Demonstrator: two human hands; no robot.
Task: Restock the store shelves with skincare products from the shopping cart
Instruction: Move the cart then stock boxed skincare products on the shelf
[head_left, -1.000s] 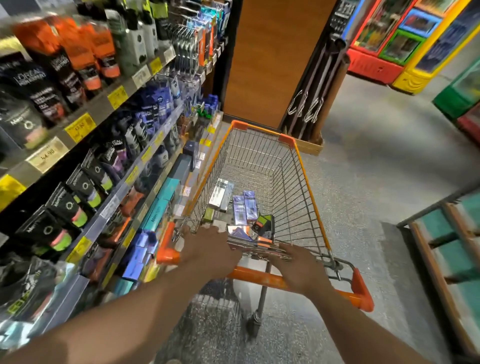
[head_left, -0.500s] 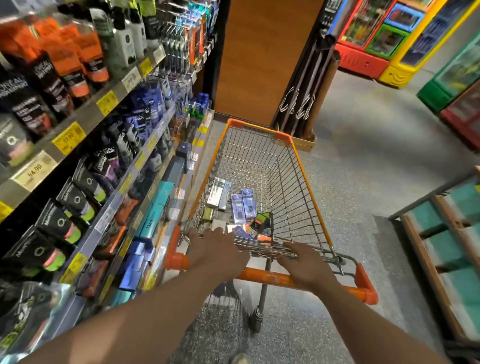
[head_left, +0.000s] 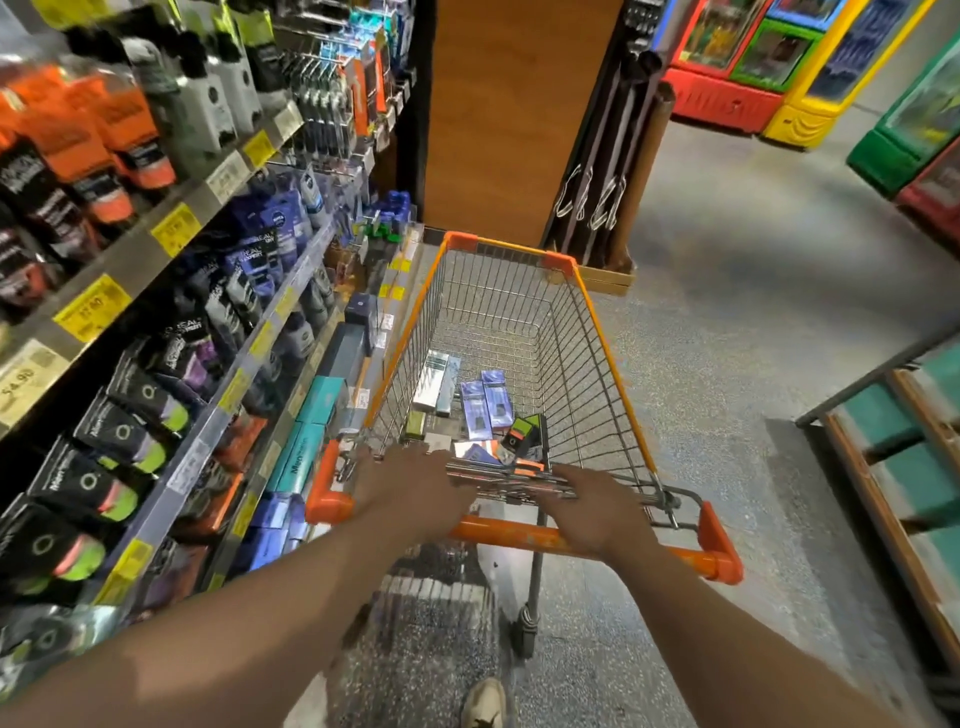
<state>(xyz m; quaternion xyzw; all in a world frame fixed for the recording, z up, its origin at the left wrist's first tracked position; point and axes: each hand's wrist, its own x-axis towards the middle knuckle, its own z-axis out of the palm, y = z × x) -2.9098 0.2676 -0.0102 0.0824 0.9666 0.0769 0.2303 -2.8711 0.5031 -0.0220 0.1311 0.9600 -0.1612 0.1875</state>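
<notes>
While the shopping cart (head_left: 519, 332) is rolling a bit further along the shelves (head_left: 208, 322), both hands, left hand (head_left: 410, 488) and right hand (head_left: 597, 512), are gripping its orange handle (head_left: 519, 535). Skincare boxes (head_left: 485, 402) are still lying inside, waiting for restocking.

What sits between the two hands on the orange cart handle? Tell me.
Head view: between the left hand and right hand lies the folded chrome wire child-seat flap, with bare orange handle bar below.

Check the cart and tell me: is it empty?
No. Several boxes lie on the bottom of the cart, near the handle.
</notes>
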